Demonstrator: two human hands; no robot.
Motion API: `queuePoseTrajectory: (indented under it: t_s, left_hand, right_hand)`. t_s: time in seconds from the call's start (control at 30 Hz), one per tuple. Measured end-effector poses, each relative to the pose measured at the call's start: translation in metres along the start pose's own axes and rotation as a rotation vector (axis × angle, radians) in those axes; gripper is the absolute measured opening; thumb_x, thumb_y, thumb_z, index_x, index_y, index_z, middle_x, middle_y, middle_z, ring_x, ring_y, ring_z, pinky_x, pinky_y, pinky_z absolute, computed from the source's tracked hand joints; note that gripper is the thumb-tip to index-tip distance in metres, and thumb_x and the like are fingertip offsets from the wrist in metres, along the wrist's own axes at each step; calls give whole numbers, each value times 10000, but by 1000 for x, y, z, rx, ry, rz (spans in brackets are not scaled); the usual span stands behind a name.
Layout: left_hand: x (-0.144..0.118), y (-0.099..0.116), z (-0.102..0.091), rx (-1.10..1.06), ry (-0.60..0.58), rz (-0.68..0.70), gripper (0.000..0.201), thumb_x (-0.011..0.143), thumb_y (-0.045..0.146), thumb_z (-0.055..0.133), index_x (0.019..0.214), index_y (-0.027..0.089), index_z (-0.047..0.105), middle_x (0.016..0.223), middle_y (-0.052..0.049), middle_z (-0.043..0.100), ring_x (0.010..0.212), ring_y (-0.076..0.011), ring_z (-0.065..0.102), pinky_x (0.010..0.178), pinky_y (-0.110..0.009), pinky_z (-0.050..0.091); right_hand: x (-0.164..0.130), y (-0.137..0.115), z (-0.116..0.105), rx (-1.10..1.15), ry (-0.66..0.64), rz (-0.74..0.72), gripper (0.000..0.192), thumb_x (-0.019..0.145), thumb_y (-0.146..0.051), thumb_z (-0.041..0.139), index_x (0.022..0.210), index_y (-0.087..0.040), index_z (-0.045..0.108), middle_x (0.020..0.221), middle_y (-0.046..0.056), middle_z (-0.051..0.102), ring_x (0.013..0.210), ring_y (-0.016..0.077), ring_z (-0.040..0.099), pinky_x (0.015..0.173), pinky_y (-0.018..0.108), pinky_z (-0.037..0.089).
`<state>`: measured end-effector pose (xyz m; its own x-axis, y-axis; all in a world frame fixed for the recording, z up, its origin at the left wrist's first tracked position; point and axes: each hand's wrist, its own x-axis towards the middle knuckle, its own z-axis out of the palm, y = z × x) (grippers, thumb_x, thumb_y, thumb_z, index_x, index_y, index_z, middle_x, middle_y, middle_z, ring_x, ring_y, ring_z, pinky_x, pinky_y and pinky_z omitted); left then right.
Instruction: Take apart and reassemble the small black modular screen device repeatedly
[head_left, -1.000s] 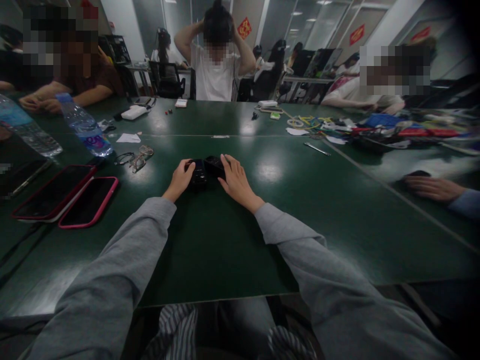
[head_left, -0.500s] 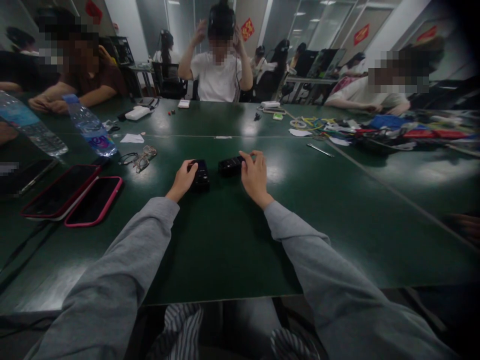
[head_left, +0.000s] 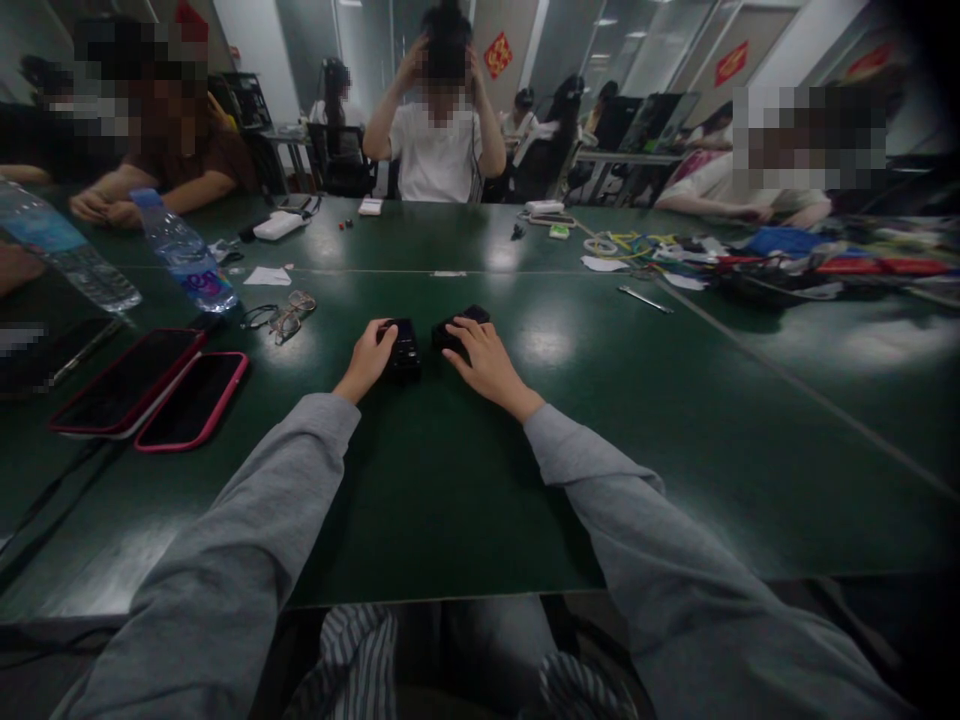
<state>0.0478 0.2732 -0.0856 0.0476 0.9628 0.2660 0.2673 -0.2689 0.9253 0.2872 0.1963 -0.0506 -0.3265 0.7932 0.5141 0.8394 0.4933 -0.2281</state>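
My left hand (head_left: 367, 358) is closed around the left side of a small black handheld device (head_left: 406, 350) with a dark screen and buttons. Its thumb rests on the top face. The device lies on the green table (head_left: 450, 500). Just to the right is a second black device (head_left: 441, 337), set at an angle and largely covered. Across its top lies my right hand (head_left: 484, 358), fingers apart and thumb stretched along the near side. A narrow gap separates the two devices.
Left of my hands lie eyeglasses (head_left: 289, 318), a red-edged phone (head_left: 193, 402), another phone (head_left: 127, 382) and water bottles (head_left: 191, 262). A wrench (head_left: 645, 299) and a heap of cables (head_left: 795, 262) are on the right. Across the table sits a person (head_left: 435, 160) with raised hands.
My right hand has moved left from the second device's right end to lie over its top, and that device has turned slightly. My left hand stays put.
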Motion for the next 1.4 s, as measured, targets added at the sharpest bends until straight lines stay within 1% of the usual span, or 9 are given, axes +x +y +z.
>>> queuePoseTrajectory:
  t_s: [0.27,0.33,0.47,0.57,0.73,0.87,1.07,1.27,1.4]
  left_hand:
    - [0,0,0,9,9,10,354,922,441,556,1182,209,618,1190,-92,686,1132,-241,646,1051,-423,474]
    - [-1,0,0,1,3,14,359,922,443,554,1185,206,617,1194,-97,685,1131,-242,647,1044,-420,477]
    - [-1,1,0,8,3,28,367,922,452,551,1181,200,615,1188,-99,684,1135,-246,642,1049,-426,471]
    - [-2,2,0,32,15,43,371,923,452,542,1179,194,614,1193,-97,680,1145,-243,636,1058,-420,462]
    - [-1,2,0,38,15,37,373,926,448,537,1181,187,614,1190,-99,683,1137,-240,639,1052,-416,466]
    - [0,0,-1,30,7,14,374,926,452,548,1191,197,616,1201,-97,685,1139,-242,642,1048,-424,472]
    - [0,0,-1,15,-10,8,360,936,437,544,1195,195,609,1202,-97,692,1133,-238,649,1042,-429,481]
    - [-3,5,-2,25,-5,1,378,930,444,549,1201,187,611,1213,-104,686,1144,-247,646,1045,-422,473]
    - [-3,4,-2,17,-11,5,390,933,453,541,1209,185,606,1210,-110,684,1132,-245,649,1035,-419,477]
  right_hand:
    - [1,-8,-3,145,39,-36,317,1030,-419,480,1216,-191,596,1298,121,595,1189,287,567,1032,482,494]
    - [0,-8,-3,120,29,-28,359,1029,-417,486,1308,-201,554,1306,113,585,1174,282,571,1015,476,507]
    - [-3,-10,0,-27,-73,-65,635,984,-437,573,1550,-299,319,1437,117,458,1222,328,519,951,531,536]
    - [-4,-10,2,-71,-102,-66,642,960,-450,608,1532,-320,347,1461,122,403,1244,352,493,929,556,546]
    - [-2,-8,2,-5,-36,-46,458,928,-443,655,1319,-245,522,1359,129,452,1195,336,521,953,536,552]
    - [-2,-4,2,62,43,35,266,930,-322,616,1170,-231,550,1286,131,469,1187,328,538,979,541,543]
    - [-4,2,8,129,108,165,532,905,-259,557,1410,-190,404,1369,182,421,1189,326,574,977,506,562]
    - [-5,5,12,85,29,199,539,918,-306,549,1426,-162,446,1298,176,520,1056,319,646,880,489,595]
    - [-2,6,5,157,201,165,539,927,-315,547,1434,-184,423,1331,159,520,1190,313,589,1004,506,546]
